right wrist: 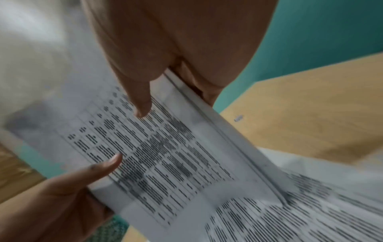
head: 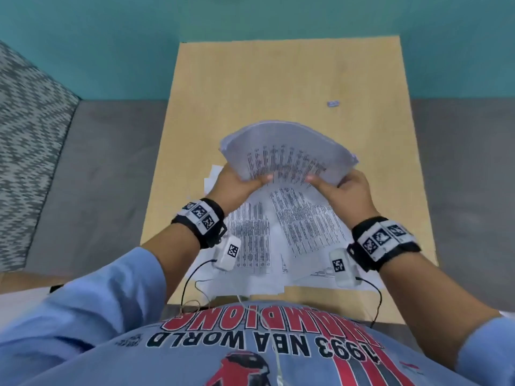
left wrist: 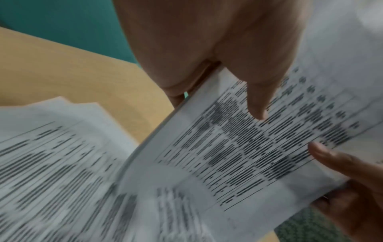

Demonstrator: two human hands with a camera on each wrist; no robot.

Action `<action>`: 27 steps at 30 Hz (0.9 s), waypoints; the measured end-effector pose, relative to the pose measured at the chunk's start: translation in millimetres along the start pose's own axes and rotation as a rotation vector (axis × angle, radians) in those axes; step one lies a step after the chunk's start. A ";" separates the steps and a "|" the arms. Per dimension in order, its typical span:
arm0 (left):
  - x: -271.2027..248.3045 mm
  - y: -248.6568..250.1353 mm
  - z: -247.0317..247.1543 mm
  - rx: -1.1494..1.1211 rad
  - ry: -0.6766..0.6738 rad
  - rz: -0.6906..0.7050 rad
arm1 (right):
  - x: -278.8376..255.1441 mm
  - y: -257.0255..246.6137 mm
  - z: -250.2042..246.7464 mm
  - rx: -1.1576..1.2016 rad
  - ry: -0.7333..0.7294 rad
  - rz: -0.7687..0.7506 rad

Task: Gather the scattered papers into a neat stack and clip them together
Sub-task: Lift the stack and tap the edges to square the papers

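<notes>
Papers first: a bundle of printed sheets [head: 288,151] is up off the counter [head: 278,76], bowed into an arch above the loose sheets [head: 281,235] lying fanned out on the near half of the wood. Widest of all, the room: a teal wall [head: 250,15] at the back, grey floor [head: 106,162] either side, a patterned grey-and-white surface [head: 25,126] off to the left. The counter is pale wood. The left hand [head: 237,183] grips the bundle's left edge, thumb on top; the right hand [head: 348,190] grips the right edge the same way. From the wrists you get what the head camera hides: the left thumb [left wrist: 257,101] and right thumb [right wrist: 140,101] pressing onto the print, fingers tucked underneath, and the stacked sheet edges. Smallest, a little blue-grey clip [head: 333,103] sits alone on the far right of the counter, well apart; the right wrist catches it as a blur [right wrist: 238,118].
</notes>
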State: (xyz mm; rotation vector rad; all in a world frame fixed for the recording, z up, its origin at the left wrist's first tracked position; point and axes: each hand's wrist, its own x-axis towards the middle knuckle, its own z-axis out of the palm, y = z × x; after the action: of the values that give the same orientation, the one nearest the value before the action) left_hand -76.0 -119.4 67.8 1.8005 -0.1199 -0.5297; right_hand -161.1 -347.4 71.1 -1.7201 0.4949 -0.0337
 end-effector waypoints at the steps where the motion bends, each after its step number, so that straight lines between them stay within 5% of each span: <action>1: 0.7 -6.8 0.9 -0.003 0.012 -0.020 | 1.7 7.0 4.1 -0.009 0.019 0.037; 7: 12.5 -37.5 -28.1 0.212 0.050 -0.114 | 15.6 7.7 -0.6 -0.024 0.129 0.042; 11: -0.2 -90.9 -75.9 0.660 0.116 -0.472 | 25.7 17.0 -51.9 -0.037 0.212 0.050; 14: -19.7 -123.0 -82.3 0.773 0.104 -0.634 | 13.0 39.4 -90.2 -0.001 0.230 0.154; 20: -31.2 -140.4 -53.6 0.931 0.140 -0.703 | -18.8 99.9 -121.7 0.175 0.025 0.508; 27: -23.5 -146.5 -50.9 1.022 0.190 -0.709 | -25.1 127.9 -102.1 0.170 -0.149 0.522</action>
State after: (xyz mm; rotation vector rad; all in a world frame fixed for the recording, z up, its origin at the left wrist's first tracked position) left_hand -103.6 -22.1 -52.1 2.9002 0.4866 -0.8781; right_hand -252.6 -449.8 -21.2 -1.3741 0.7911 0.4121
